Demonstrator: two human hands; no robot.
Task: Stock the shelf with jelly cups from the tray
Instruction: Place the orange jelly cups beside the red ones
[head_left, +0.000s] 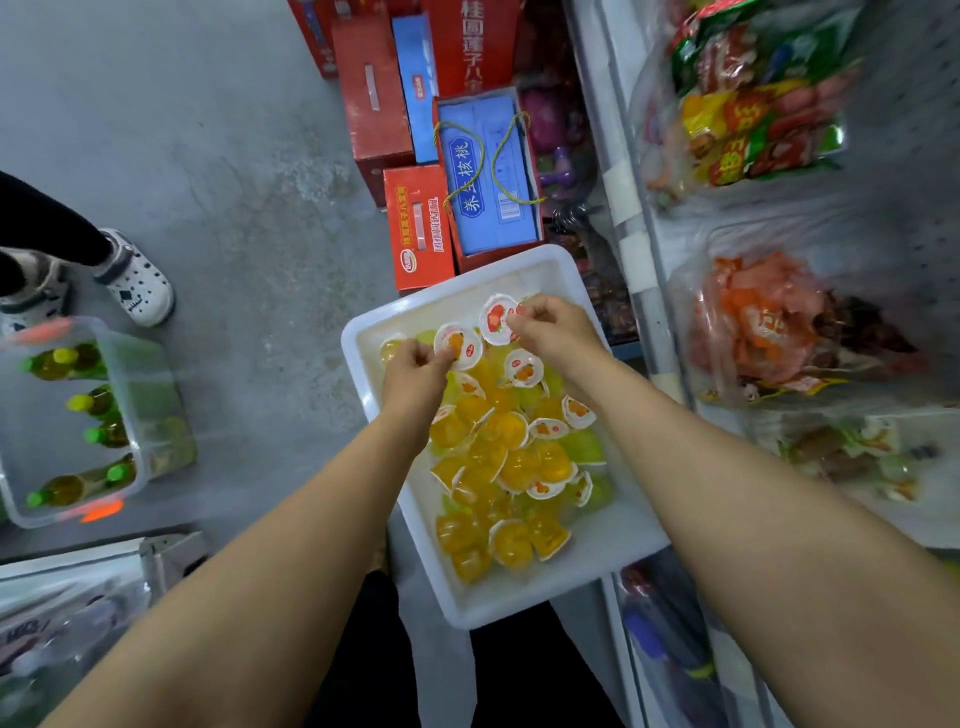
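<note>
A: Where are the jelly cups?

B: They lie in a heap in the white tray, which sits low beside the shelf. Most are yellow or orange, a few are green. Several show a white lid with a picture of fruit.

A: And the hands?

B: Both are at the far end of the tray. The left hand pinches an orange-picture cup at its edge with curled fingers. The right hand pinches a strawberry-picture cup in the same way.

A: Can any writing be read?

B: On the cup lids, no, it is too small. Beyond the tray a blue gift box with a yellow cord handle reads 养生核桃. A red carton at the top shows 桂圆莲子八. The orange carton has small text, not legible.

A: What else is around?

B: Snack bags lie on the shelf. On the grey floor at left, a clear bin holds green-capped bottles, and another person's white clog stands nearby.
</note>
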